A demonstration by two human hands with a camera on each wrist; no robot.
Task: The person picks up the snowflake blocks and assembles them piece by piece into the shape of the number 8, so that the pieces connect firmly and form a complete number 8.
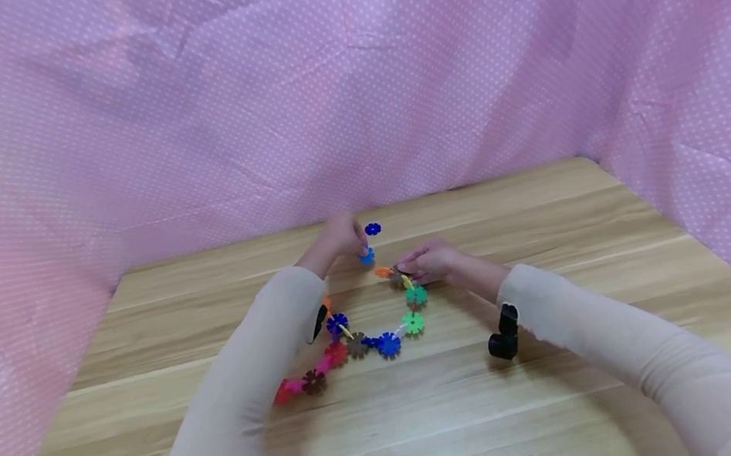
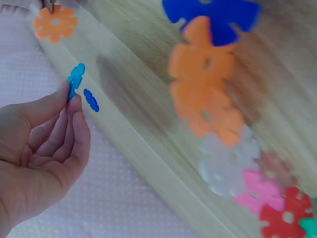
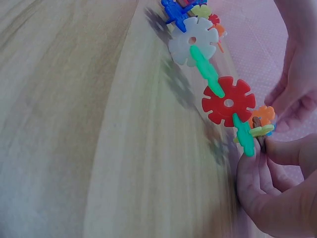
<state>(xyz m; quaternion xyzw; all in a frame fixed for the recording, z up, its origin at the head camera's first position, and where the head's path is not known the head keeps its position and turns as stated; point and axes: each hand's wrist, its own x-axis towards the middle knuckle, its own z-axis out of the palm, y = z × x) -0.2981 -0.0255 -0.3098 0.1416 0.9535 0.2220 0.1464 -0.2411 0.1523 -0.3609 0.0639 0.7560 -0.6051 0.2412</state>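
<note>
My left hand (image 1: 342,237) pinches a light blue snowflake disc (image 2: 76,81) between thumb and fingertips, above the far part of the table. My right hand (image 1: 432,261) pinches a brown snowflake disc (image 1: 397,277) near one end of a chain of linked discs. An orange disc (image 1: 382,271) is joined to the brown one at that end, a short gap from the light blue disc. Past the brown disc come yellow, green (image 1: 416,295) and red (image 3: 229,102) discs. A single dark blue disc (image 1: 373,229) lies loose just beyond my left hand.
The chain curves across the wooden table (image 1: 476,415), through a blue disc (image 1: 389,345) to a red disc (image 1: 282,392) near my left forearm, which hides part of it. A pink dotted cloth (image 1: 346,90) hangs behind and at both sides.
</note>
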